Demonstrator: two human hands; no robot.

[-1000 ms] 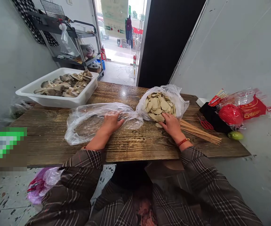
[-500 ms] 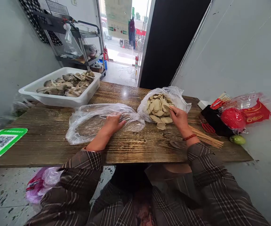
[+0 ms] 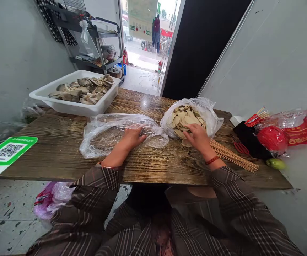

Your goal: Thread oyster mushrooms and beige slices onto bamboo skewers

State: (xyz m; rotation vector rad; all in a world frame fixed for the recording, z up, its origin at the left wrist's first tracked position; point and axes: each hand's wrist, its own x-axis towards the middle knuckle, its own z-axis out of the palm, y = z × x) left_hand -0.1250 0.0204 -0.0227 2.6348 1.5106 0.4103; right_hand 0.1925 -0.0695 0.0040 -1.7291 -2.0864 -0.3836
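Flat beige slices point(image 3: 187, 117) fill an open clear plastic bag point(image 3: 209, 110) on the right half of the wooden table. My right hand point(image 3: 197, 138) is over the near edge of these slices, fingers apart, with nothing seen in its grip. Left of it, a mostly flat clear plastic bag point(image 3: 100, 142) lies on the wood. My left hand point(image 3: 133, 137) rests on that bag's right part, its fingers spread and the thumb pointing right. Thin wooden skewers point(image 3: 236, 156) lie in a bundle beside my right wrist.
A white tub point(image 3: 73, 108) of mushrooms point(image 3: 81, 90) stands at the back left. A green QR-code card point(image 3: 9, 151) lies at the table's left end. Red scissors point(image 3: 241, 147), a black cloth point(image 3: 252, 140), red packages point(image 3: 272, 138) and a green fruit point(image 3: 275, 163) are at the right.
My right hand has opened and moved slightly down and left over the slices; the slice it pinched is no longer in its fingers. The whole view has shifted a little.
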